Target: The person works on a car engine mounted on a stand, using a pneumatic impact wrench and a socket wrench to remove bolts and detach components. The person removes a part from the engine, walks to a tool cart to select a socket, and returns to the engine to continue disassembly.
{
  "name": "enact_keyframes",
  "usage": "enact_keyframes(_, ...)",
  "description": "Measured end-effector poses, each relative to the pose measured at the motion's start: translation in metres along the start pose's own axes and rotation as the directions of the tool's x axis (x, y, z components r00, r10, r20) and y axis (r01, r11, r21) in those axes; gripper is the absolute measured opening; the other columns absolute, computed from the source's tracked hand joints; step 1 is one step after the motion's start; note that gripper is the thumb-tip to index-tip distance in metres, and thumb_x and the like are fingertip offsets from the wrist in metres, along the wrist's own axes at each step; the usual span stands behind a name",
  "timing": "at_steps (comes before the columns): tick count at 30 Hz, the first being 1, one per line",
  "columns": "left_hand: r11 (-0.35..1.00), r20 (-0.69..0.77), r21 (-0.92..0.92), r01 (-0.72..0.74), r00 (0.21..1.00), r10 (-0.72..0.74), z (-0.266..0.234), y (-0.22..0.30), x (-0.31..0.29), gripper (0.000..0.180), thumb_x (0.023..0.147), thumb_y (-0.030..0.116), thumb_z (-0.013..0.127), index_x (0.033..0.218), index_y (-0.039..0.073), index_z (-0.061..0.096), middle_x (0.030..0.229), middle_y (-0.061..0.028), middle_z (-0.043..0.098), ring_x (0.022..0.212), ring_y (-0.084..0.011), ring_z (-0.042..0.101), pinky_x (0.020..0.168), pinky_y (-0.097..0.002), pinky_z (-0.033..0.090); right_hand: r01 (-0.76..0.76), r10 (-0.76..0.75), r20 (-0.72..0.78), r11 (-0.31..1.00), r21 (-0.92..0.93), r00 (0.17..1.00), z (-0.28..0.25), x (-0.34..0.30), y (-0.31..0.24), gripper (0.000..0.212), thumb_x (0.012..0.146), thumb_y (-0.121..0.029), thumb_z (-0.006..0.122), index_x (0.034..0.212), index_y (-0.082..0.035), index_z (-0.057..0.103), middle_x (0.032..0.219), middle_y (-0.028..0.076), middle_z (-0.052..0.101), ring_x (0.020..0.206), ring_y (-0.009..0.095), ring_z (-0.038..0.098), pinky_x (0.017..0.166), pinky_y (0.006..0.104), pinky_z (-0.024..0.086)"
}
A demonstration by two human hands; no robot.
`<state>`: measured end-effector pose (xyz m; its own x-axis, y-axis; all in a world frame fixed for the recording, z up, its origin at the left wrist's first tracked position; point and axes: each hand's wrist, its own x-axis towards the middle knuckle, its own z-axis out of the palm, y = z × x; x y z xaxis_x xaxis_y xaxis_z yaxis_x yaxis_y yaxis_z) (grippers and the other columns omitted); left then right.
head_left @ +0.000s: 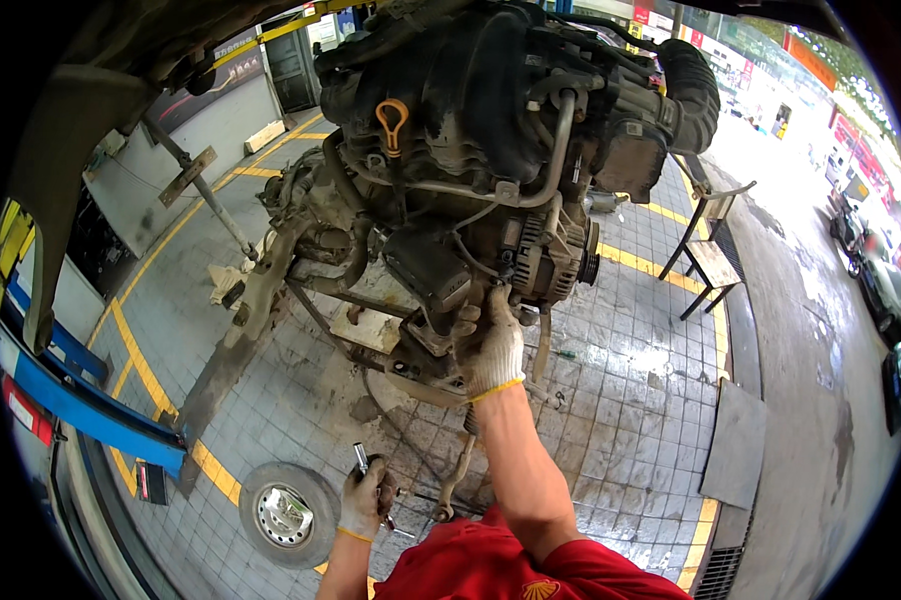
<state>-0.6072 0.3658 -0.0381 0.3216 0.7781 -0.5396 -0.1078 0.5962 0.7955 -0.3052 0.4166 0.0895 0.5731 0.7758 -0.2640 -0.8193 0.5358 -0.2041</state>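
A large, dirty engine [441, 100] with a black plastic cover hangs in front of me. My right hand [493, 345], in a white work glove, reaches up to its lower front beside the alternator [551, 262]. Its fingers are bent at a small part by the alternator's left side, and what they pinch is hidden. A black box-shaped part [426, 268] sits just left of these fingers. Low down, my gloved left hand [367, 492] is closed around a chrome socket wrench [361, 456], whose shiny end sticks up above the fist. An orange dipstick handle [393, 125] stands out on the engine.
A wheel [289, 514] lies on the tiled floor at lower left, near a blue lift arm [91, 395]. A small wooden-seated chair [709, 262] stands at right. Beyond it, a flat grey sheet [736, 445] lies by a floor grate. A metal frame sits under the engine.
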Motion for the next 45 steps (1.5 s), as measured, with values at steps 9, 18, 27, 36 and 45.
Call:
enact_keyframes(9,1.000,-0.035,-0.017,0.018,0.999,-0.019,-0.011,-0.004,0.002,0.022,0.099,0.031,0.071,0.101,0.009,0.066,0.072,-0.0055,0.066,0.042,-0.0104,0.044,0.038,-0.0287,0.028,-0.021,0.021,0.080,1.000,-0.001,0.997,-0.003,0.006,0.003,0.028,0.112,-0.033,0.056,0.118,-0.008,0.067,0.101,0.004,0.075,0.070,0.012,0.065,0.055,0.0233,0.053)
enact_keyframes(18,0.998,-0.018,-0.056,0.024,1.000,-0.025,-0.017,-0.003,-0.001,0.021,0.100,0.030,0.070,0.096,0.010,0.065,0.075,-0.0049,0.066,0.043,-0.0088,0.046,0.038,-0.0278,0.028,-0.016,0.018,0.043,0.999,-0.045,0.999,-0.002,0.011,0.002,0.022,0.109,-0.029,0.061,0.113,-0.008,0.068,0.093,0.002,0.072,0.065,0.010,0.063,0.052,0.0203,0.054)
enact_keyframes(27,0.994,-0.037,-0.105,0.011,0.999,-0.015,-0.020,-0.011,0.003,0.019,0.101,0.028,0.070,0.099,0.009,0.066,0.076,-0.0064,0.066,0.041,-0.0093,0.046,0.037,-0.0276,0.027,0.019,-0.008,0.088,0.992,-0.126,0.996,-0.005,0.010,0.004,0.022,0.110,-0.031,0.059,0.115,-0.010,0.067,0.092,0.001,0.070,0.069,0.008,0.063,0.053,0.0199,0.056)
enact_keyframes(36,0.987,-0.017,-0.160,0.023,1.000,-0.026,-0.036,-0.019,0.012,0.023,0.100,0.029,0.074,0.092,0.009,0.065,0.068,-0.0011,0.059,0.042,-0.0091,0.045,0.039,-0.0280,0.029,0.325,-0.308,0.118,0.808,-0.491,0.944,-0.007,0.006,0.010,0.026,0.099,-0.015,0.076,0.121,-0.008,0.063,0.098,0.006,0.070,0.075,0.014,0.065,0.055,0.0254,0.051)
enact_keyframes(45,0.978,-0.045,-0.211,-0.003,0.999,-0.007,-0.042,-0.019,0.004,0.025,0.099,0.026,0.075,0.089,0.005,0.064,0.063,-0.0022,0.056,0.040,-0.0120,0.047,0.038,-0.0307,0.031,0.589,-0.613,0.448,0.036,-0.807,0.651,-0.027,0.016,0.000,0.024,0.104,-0.010,0.068,0.125,0.001,0.065,0.112,0.011,0.071,0.100,0.018,0.065,0.089,0.0337,0.055)
